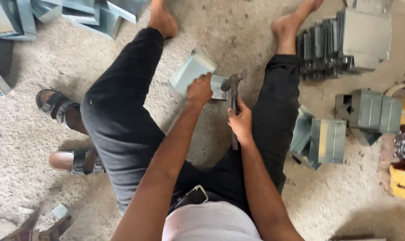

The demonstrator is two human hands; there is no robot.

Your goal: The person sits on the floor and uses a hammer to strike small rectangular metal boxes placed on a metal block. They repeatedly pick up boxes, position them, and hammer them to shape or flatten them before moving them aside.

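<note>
1. Grey, gritty concrete floor (220, 40) fills the head view; it is rough, dusty and stained, and the person sits on it with legs spread in black trousers, feet bare.
2. Between the knees lies a folded metal piece (191, 71), tilted, resting on the floor.
3. The left hand (199, 90) presses down on the piece, fingers curled together over its near edge.
4. The right hand (241, 121) is clamped around the shaft of a hammer (233, 96); the hammer head sits just beside the left hand, at the right end of the piece.
5. Right of the right leg lies a cluster of bent metal boxes (327, 140), and farther up a tight stack of the same parts (345, 42).
6. More sheet-metal shapes (77, 13) lie along the top left edge.
7. Two sandals (61, 109) lie left of the left leg, near each other.
8. Yellow object (403, 178) shows at the right edge, partly cut off.
</note>
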